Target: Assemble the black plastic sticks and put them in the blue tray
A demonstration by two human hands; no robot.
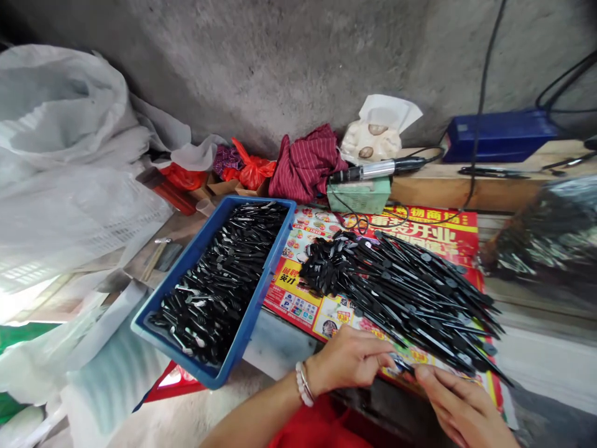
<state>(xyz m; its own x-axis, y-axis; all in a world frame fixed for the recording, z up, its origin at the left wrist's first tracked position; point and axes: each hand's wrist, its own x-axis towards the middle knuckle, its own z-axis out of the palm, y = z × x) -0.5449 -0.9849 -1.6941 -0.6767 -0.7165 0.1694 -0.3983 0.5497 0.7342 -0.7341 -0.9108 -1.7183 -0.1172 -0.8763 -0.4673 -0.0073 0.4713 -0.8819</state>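
The left hand (347, 359) sits at 6 o'clock, fingers curled, thumb and fingertips pinched on a small black part (402, 364) at the near edge of the flyer (321, 298). A bead bracelet (303, 384) circles that wrist. The right hand (459, 404), at 5 o'clock, lies palm down with fingers mostly straight; its forefinger tip touches the same part from the other side, so both hands meet on it. Whether the right thumb grips underneath is hidden.

Just beyond the hands, toward 3 o'clock, a fanned pile (410, 292) of thin black sticks with flat paddle heads covers the flyer, heads bunched toward the centre, tails pointing to 4 o'clock. At 9 o'clock of the pile, touching the flyer's edge, a blue tray (247, 311) holds more of the same black pieces, laid lengthwise.

At 12 o'clock a silver-and-black handpiece (377, 169) rests on a green box (359, 196). Left of that lie a striped red cloth (305, 163) and an orange bag (252, 169). A blue case (499, 134) stands at 2 o'clock on a wooden ledge. White plastic sacking (60, 155) fills 9 to 10 o'clock.
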